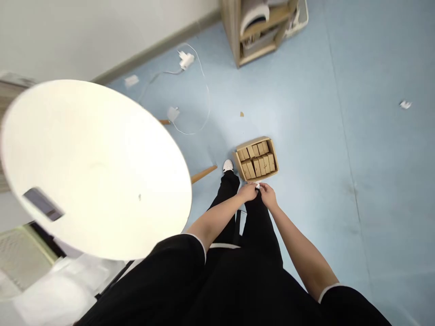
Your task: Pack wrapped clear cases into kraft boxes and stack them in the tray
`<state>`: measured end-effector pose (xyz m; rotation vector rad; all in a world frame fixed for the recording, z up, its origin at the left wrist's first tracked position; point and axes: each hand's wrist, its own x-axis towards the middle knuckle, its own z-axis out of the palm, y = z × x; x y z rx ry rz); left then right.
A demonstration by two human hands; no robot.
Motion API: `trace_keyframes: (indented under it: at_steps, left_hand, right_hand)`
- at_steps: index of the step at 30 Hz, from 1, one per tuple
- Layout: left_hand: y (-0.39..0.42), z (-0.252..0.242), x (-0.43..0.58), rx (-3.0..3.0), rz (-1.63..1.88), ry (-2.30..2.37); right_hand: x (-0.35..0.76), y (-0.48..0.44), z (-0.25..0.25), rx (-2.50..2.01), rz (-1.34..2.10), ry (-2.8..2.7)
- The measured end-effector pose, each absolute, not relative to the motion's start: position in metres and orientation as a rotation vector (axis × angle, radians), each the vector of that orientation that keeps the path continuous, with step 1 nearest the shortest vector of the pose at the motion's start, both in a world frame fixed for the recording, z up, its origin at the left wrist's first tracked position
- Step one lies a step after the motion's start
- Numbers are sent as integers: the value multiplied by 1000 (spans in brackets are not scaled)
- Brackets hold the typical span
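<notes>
I stand and look straight down at the blue floor. My left hand (247, 192) and my right hand (268, 195) meet in front of my legs, fingers pinched together on a tiny white thing (257, 185) that I cannot make out. Just beyond the hands, on the floor, sits an open cardboard box (273, 159) packed with several small brown cartons. My white shoe (228, 165) shows to the left of the box.
A round white table (91, 167) with a dark phone (43, 204) on it fills the left. White chargers and cables (186, 59) lie on the floor behind it. A wooden shelf unit (258, 31) stands at the top. Paper scraps (405, 104) dot the floor.
</notes>
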<state>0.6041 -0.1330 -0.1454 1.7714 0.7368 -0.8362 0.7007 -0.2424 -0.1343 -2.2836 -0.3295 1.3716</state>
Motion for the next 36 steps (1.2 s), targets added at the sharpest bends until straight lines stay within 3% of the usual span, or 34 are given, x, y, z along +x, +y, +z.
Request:
trace_keyframes:
  at_steps: [6, 16, 24, 31, 36]
  left_hand:
    - [-119, 17, 527, 1839, -347, 968]
    - [-110, 187, 288, 1694, 409, 1624]
    - [-165, 218, 38, 1355, 722, 2032]
    - [-208, 230, -152, 1172, 644, 2166]
    - [-203, 225, -236, 1037, 615, 2231]
  right_hand:
    - [650, -192, -3, -1965, 1307, -574]
    - [472, -88, 186, -1522, 1250, -1631]
    - [245, -48, 234, -1210, 1192, -2181]
    - [33, -38, 233, -989, 1230, -2409]
    - [-49, -38, 229, -954, 1268, -2451]
